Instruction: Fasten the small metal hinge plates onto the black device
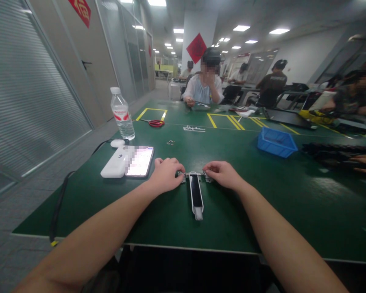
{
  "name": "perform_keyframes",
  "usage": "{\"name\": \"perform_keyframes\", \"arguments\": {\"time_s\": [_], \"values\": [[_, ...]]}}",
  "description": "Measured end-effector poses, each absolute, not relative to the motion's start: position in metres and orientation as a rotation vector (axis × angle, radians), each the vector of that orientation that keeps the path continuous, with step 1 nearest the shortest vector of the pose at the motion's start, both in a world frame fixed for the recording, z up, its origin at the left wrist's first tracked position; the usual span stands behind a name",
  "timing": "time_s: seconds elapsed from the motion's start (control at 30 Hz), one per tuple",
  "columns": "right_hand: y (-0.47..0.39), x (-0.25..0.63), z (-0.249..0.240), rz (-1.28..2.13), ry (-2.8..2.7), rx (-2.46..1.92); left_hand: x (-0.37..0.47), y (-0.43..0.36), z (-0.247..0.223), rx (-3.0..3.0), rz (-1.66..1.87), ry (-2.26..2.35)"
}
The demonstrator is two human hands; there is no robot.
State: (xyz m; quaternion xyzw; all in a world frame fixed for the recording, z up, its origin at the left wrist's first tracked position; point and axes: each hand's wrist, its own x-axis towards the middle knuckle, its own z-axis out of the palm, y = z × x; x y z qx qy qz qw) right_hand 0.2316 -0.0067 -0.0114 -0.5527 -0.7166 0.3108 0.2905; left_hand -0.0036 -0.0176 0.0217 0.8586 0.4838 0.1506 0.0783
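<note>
A narrow piece with a black face and a white rim (pixel 196 191) lies lengthwise on the green table, a pale tab (pixel 198 213) showing at its near end. Small metal pieces sit on both sides of its far end. My left hand (pixel 167 175) has thumb and fingers closed at the left metal piece (pixel 182 178). On the opposite side, my right hand (pixel 224 174) pinches at the right metal piece (pixel 208 178). The fingertips partly cover both pieces, and their exact kind is too small to tell.
Left of my hands lie a lit phone (pixel 140 162), a white power bank (pixel 114 163) and a water bottle (pixel 122 118). Farther off are red-handled scissors (pixel 156 123), small rings (pixel 171 143), thin strips (pixel 194 129) and a blue bin (pixel 276 142). A person (pixel 204 87) sits opposite.
</note>
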Motion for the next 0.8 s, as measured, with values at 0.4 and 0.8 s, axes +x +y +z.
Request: {"name": "perform_keyframes", "arguments": {"time_s": [0.4,0.8], "values": [[-0.0106,0.2256,-0.0077,0.732,-1.966,-1.459,-0.0038,-0.0154,0.0170,2.582,0.457,1.414],[-0.0123,0.2241,-0.0053,0.731,-1.982,-1.453,-0.0031,-0.0158,0.0168,2.583,0.445,1.412]]}}
